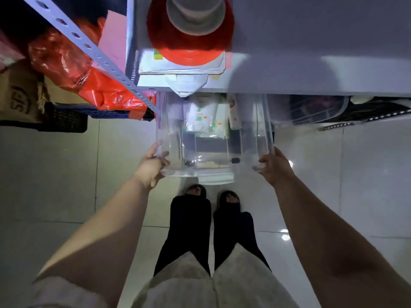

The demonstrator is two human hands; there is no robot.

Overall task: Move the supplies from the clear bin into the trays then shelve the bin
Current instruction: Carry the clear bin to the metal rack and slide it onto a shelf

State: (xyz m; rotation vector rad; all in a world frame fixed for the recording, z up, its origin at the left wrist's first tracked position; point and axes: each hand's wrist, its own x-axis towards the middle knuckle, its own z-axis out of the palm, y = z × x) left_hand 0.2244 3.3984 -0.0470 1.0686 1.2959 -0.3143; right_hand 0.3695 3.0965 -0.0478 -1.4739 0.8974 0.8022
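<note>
The clear bin (171,134) hangs in front of me, its far end pushed under the white shelf board (311,72). My left hand (151,167) grips its near left corner, and my right hand (274,167) grips its near right corner. Through the clear walls I see white packets (202,118) with green and orange marks on a lower level. I cannot tell whether they lie inside the bin or beneath it.
A red spool (189,41) with a grey core stands on papers on the shelf above. An orange plastic bag (73,70), a cardboard box (20,94) and a dark crate (64,118) sit at left. Another clear bin (311,110) is at right. My feet (211,196) are on the tiled floor.
</note>
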